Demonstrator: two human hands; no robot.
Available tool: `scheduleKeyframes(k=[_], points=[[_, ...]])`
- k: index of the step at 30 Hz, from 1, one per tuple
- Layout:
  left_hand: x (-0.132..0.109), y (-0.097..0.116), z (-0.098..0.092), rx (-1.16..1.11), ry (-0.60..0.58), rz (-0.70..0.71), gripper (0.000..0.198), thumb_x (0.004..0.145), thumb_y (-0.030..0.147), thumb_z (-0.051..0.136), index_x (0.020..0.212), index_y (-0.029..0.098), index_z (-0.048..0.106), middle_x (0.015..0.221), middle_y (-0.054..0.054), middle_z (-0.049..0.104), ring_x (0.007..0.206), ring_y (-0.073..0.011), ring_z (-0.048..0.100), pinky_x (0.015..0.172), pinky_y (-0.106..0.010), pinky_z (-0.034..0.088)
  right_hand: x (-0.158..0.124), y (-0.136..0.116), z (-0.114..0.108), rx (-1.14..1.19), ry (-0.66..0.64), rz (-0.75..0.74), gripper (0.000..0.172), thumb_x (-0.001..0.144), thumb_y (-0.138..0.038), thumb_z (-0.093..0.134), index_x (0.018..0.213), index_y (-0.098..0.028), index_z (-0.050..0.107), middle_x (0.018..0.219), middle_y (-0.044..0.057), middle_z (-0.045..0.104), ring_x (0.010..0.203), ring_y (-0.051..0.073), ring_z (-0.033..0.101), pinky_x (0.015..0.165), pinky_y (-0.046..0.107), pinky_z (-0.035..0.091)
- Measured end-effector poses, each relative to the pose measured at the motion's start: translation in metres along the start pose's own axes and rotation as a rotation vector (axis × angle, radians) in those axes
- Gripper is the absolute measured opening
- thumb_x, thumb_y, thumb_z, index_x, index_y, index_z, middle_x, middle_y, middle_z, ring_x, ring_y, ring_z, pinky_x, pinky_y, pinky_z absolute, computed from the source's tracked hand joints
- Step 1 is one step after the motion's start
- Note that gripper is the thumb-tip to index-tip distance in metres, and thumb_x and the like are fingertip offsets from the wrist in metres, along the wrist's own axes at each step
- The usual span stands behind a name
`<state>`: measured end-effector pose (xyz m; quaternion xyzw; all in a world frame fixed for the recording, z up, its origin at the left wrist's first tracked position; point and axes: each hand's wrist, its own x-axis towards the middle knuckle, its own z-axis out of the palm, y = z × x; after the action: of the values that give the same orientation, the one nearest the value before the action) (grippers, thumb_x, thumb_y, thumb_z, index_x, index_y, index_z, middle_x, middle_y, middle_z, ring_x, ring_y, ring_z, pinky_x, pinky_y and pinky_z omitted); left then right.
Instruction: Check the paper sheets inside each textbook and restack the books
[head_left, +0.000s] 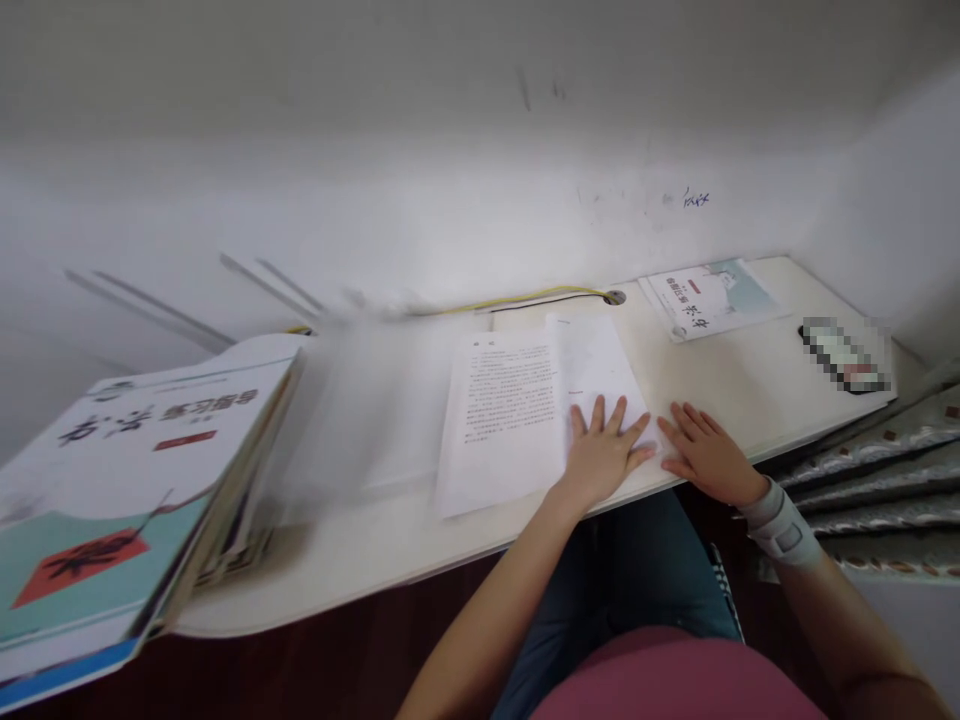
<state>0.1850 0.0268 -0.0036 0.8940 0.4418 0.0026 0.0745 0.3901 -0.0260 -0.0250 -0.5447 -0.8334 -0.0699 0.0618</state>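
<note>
My left hand [604,452] lies flat with fingers spread on a mostly blank white sheet [592,355]. That sheet has a short printed line near its middle and a small dark mark at its top. Beside my left hand, my right hand [706,456] rests with fingers stretched out at the sheet's lower right corner, a wristband [780,520] on its wrist. A page of printed text [510,400] adjoins the sheet's left side; I cannot tell whether the two are joined. Neither hand grips anything.
A stack of books [150,440] stands on the left of the white desk [360,545], near a blurred whitish patch. A booklet [709,300] and a pixelated phone-like object [844,355] lie on the right. Yellow cable [517,298] runs along the wall into a round hole.
</note>
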Motion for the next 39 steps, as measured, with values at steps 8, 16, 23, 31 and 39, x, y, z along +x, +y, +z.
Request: scheduleKeyframes(k=[8, 16, 23, 31, 39], points=[[0.007, 0.012, 0.003, 0.029, 0.009, 0.001, 0.059, 0.092, 0.058, 0.016, 0.143, 0.033, 0.030, 0.154, -0.006, 0.020, 0.138, -0.0418, 0.012, 0.103, -0.069, 0.008, -0.003, 0.010, 0.006, 0.157, 0.024, 0.026, 0.069, 0.092, -0.053, 0.032, 0.143, -0.007, 0.029, 0.146, 0.019, 0.035, 0.136, 0.027, 0.029, 0.107, 0.045, 0.032], [0.008, 0.028, 0.007, 0.035, 0.018, 0.052, 0.054, 0.094, 0.048, 0.025, 0.144, 0.029, 0.028, 0.153, -0.009, 0.021, 0.138, -0.0413, 0.014, 0.105, -0.066, 0.012, -0.003, 0.008, 0.007, 0.160, 0.015, 0.038, 0.076, 0.089, -0.059, 0.033, 0.146, -0.010, 0.023, 0.148, 0.019, 0.030, 0.138, 0.028, 0.024, 0.107, 0.046, 0.030], [-0.011, 0.030, 0.012, 0.048, 0.082, 0.110, 0.054, 0.095, 0.044, 0.021, 0.143, 0.023, 0.031, 0.150, -0.008, 0.029, 0.137, -0.0360, 0.023, 0.106, -0.062, 0.019, -0.004, 0.006, 0.006, 0.102, 0.015, 0.029, 0.078, 0.087, -0.061, 0.035, 0.146, -0.011, 0.022, 0.149, 0.020, 0.027, 0.139, 0.029, 0.022, 0.107, 0.046, 0.029], [-0.023, 0.043, 0.012, 0.018, 0.091, 0.128, 0.054, 0.096, 0.045, 0.019, 0.142, 0.021, 0.034, 0.150, -0.005, 0.031, 0.138, -0.0321, 0.022, 0.108, -0.057, 0.019, -0.003, 0.002, 0.005, 0.055, 0.027, 0.045, 0.069, 0.090, -0.057, 0.032, 0.141, -0.009, 0.034, 0.147, 0.020, 0.032, 0.137, 0.030, 0.025, 0.107, 0.045, 0.028], [-0.023, 0.047, 0.003, -0.001, 0.052, 0.123, 0.054, 0.096, 0.042, 0.019, 0.142, 0.018, 0.035, 0.149, -0.009, 0.030, 0.138, -0.0274, 0.026, 0.110, -0.049, 0.023, -0.002, 0.003, 0.007, 0.091, 0.047, 0.074, 0.062, 0.093, -0.049, 0.031, 0.142, -0.011, 0.033, 0.148, 0.018, 0.031, 0.138, 0.027, 0.024, 0.107, 0.045, 0.030]])
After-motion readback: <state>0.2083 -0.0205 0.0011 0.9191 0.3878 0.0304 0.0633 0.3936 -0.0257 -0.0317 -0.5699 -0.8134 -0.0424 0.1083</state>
